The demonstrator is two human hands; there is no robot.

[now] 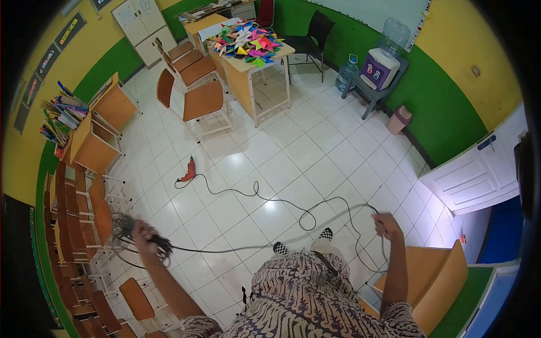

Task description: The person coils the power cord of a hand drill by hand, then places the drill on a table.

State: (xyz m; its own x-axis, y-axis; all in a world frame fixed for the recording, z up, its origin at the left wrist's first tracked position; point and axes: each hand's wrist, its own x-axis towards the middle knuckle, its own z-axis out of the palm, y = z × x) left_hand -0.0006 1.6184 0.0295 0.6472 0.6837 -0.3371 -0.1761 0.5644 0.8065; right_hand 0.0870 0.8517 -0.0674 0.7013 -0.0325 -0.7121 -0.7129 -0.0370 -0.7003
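My left hand (145,232), blurred by motion, is closed around a bundle of looped black cable (162,248) on the left. From the bundle, a stretch of black cable (225,250) runs across in front of my body to my right hand (387,226). The right fingers are closed on the cable, and part of it hangs below them. On the tiles ahead lies a red power drill (189,170). Its thin cord (276,199) winds over the floor in loose loops toward the right, passing near my feet in checkered footwear (326,234).
Wooden chairs (204,101) and a table (287,49) heaped with colourful folded paper stand ahead. More chairs (137,298) crowd the left wall. A water dispenser (378,69), a bin (399,120) and a white door (479,163) are right. Wooden furniture (437,270) sits by my right arm.
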